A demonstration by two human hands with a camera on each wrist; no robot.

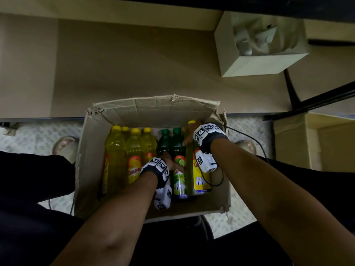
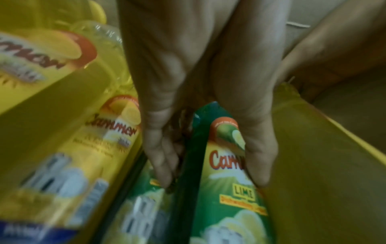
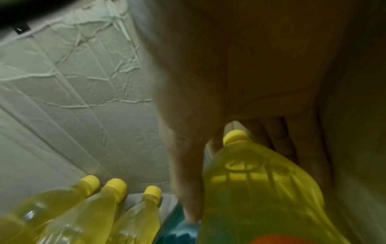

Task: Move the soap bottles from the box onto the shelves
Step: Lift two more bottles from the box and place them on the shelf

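Note:
An open cardboard box (image 1: 92,169) on the floor holds several yellow soap bottles (image 1: 134,150) and two green ones. My left hand (image 1: 170,162) reaches down into the box. Its fingers (image 2: 160,158) and thumb wrap the right-hand green lime bottle (image 2: 221,194) at its label. My right hand (image 1: 189,135) grips the shoulder of the rightmost yellow bottle (image 1: 199,173), just below its cap (image 3: 235,136). That cap shows higher in the head view than the others. The beige shelf board (image 1: 134,64) lies just beyond the box.
A pale open box (image 1: 265,64) with white items sits on the shelf at the back right. Another cardboard box (image 1: 292,143) stands to the right of the work box. My sandalled feet (image 1: 65,146) flank the box on the patterned floor.

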